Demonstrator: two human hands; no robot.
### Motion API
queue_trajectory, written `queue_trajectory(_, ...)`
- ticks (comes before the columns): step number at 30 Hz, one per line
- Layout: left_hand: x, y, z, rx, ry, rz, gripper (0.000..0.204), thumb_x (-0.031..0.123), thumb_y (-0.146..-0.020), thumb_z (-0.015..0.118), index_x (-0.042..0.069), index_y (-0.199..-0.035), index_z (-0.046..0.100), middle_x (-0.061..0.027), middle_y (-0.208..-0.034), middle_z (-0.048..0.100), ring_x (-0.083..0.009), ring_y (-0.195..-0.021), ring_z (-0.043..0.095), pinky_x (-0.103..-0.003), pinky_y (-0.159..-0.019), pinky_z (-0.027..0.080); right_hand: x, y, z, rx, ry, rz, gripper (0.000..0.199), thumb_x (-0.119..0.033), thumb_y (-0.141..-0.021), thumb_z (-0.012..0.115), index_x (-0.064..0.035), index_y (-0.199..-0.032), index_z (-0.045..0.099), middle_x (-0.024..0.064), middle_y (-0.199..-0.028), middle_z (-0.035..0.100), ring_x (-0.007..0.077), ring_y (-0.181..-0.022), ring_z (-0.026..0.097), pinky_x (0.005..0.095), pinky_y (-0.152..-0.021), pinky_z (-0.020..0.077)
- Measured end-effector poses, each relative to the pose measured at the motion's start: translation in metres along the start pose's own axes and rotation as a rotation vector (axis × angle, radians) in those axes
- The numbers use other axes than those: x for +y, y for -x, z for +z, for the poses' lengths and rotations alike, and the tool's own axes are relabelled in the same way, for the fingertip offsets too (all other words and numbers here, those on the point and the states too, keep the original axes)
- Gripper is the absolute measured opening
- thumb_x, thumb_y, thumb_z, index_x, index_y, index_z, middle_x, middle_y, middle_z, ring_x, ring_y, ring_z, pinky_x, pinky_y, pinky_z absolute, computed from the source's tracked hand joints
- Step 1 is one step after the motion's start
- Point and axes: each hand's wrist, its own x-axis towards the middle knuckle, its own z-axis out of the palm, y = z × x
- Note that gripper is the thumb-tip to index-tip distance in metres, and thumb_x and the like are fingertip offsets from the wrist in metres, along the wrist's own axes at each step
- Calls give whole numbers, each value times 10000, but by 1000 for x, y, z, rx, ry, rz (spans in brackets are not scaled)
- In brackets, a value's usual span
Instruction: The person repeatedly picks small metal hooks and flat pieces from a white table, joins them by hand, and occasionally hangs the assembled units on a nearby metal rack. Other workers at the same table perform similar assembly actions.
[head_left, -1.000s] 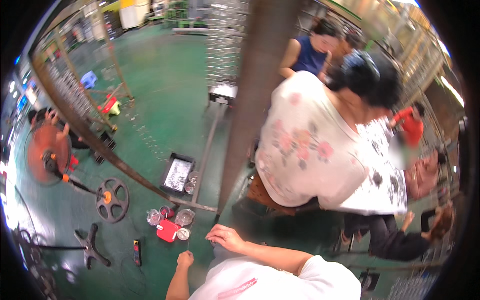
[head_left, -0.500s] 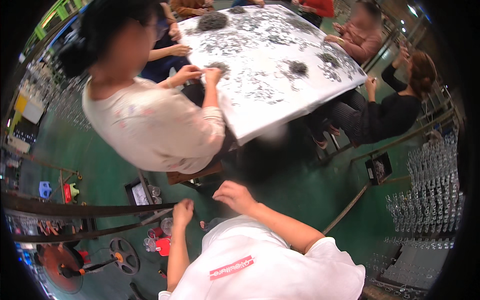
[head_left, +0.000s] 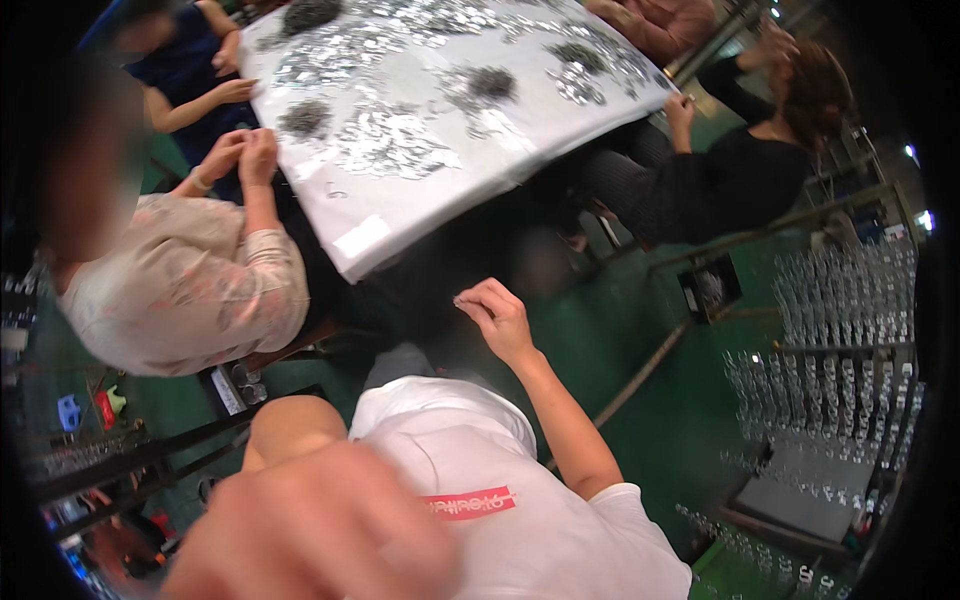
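Observation:
My left hand (head_left: 310, 525) is raised very close to the camera at the lower left, large and blurred. Its fingers look bent, but motion smears them, and whatever they might hold is hidden. Out in front of my white shirt, my right hand (head_left: 498, 318) has thumb and fingers pinched together. A tiny shiny bit shows at its fingertips, too small to name. Beyond it stands a table with a white cover (head_left: 400, 218), spread with small silvery metal pieces (head_left: 390, 145) and darker heaps (head_left: 490, 83). Neither hand touches the table.
A co-worker in a patterned light top (head_left: 190, 280) sits at left; another in black (head_left: 750, 180) sits at right. Racks of hanging shiny pieces (head_left: 840, 300) stand at right, near a dark box (head_left: 710, 288). Dark bars (head_left: 190, 450) cross the lower left.
My left hand has left the dark bar at left and come up close to the camera. The right hand has moved up and to the right. The whole view has shifted.

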Motion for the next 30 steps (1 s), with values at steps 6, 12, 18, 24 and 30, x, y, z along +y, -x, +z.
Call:
queue_trajectory(6, -28, -15, -39, -312, 170, 62, 282, 92, -910, 507, 162, -1145, 646, -22, -710, 570, -123, -535, 474, -287, -529, 380, 23, -8, -42, 120, 14, 104, 77, -11, -804, 705, -31, -877, 693, 59, -818, 626, 184, -681, 616, 289, -596, 480)
queue_trajectory(12, -114, 63, -167, -376, 50, -872, 212, 183, -925, 609, 27, -1052, 678, -121, -980, 657, -263, -872, 629, -357, -756, 499, 53, -43, -82, 156, 32, 130, 96, 28, -791, 700, -12, -878, 691, 69, -810, 619, 173, -690, 604, 276, -594, 471)
queue_trajectory(18, -215, 188, -324, 435, -1467, -1344, 159, 158, -841, 648, 95, -954, 741, -118, -872, 701, -260, -732, 649, -369, -683, 509, 83, -103, -121, 89, 22, 183, 107, 75, -792, 675, 5, -872, 683, 76, -816, 621, 149, -707, 598, 252, -615, 468)
queue_trajectory(24, -259, 212, -445, 335, -1964, -1256, 144, 160, -790, 705, 105, -920, 728, -83, -1001, 656, -274, -985, 575, -391, -840, 460, 106, -183, -141, 24, -34, 146, 96, 74, -799, 669, 15, -874, 673, 79, -812, 610, 152, -701, 591, 251, -627, 469)
queue_trajectory(30, -276, 204, -474, 170, -1972, -1375, 131, 174, -764, 726, 96, -862, 687, -66, -999, 619, -272, -1041, 529, -390, -901, 417, 133, -264, -139, -113, -71, 19, 124, 64, -778, 687, -9, -879, 687, 77, -794, 602, 182, -679, 589, 276, -583, 464)
